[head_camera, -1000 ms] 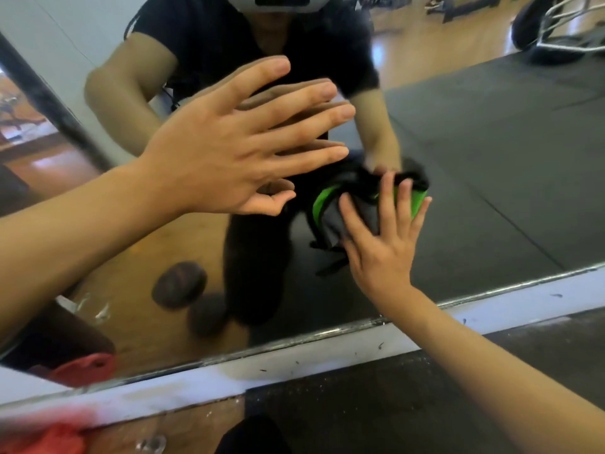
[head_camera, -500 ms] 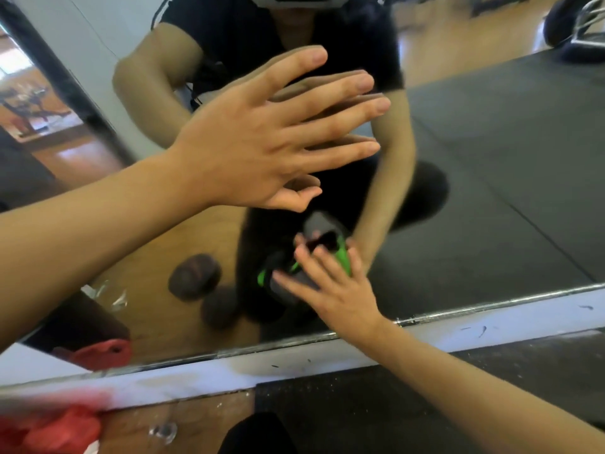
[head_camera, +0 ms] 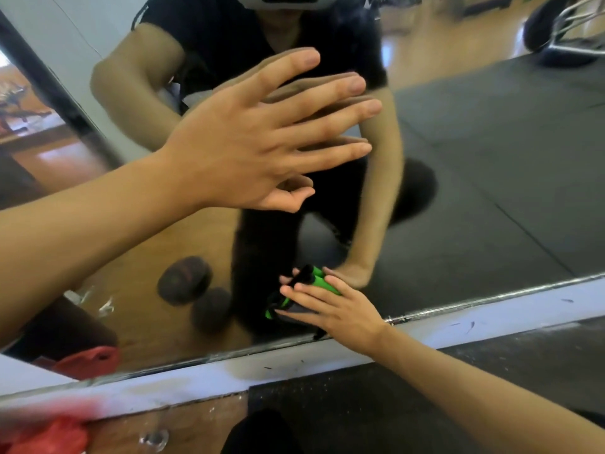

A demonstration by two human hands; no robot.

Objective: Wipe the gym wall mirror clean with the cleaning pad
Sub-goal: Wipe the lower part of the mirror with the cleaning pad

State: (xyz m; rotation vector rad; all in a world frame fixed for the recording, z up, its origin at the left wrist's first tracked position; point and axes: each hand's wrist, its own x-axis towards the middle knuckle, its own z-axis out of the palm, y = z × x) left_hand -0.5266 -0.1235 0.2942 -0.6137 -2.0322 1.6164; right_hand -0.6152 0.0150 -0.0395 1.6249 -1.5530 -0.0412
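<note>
The wall mirror point(head_camera: 491, 178) fills most of the view, its metal bottom edge running just above a white baseboard. My right hand point(head_camera: 334, 306) presses a green and black cleaning pad point(head_camera: 319, 283) flat against the glass near the mirror's bottom edge, fingers straight over it; most of the pad is hidden under the hand. My left hand point(head_camera: 248, 142) rests with spread, straight fingers against the glass higher up and to the left. Both hands' reflections show behind them.
A white baseboard point(head_camera: 491, 322) runs under the mirror, with dark rubber flooring point(head_camera: 376, 398) and a wooden strip below it. A red object point(head_camera: 45, 437) lies at the bottom left. Dumbbells point(head_camera: 185, 283) and gym equipment appear only as reflections.
My right hand has slid the pad down the glass and leftward, from mid-height to just above the mirror's bottom edge. My left hand stays flat on the glass.
</note>
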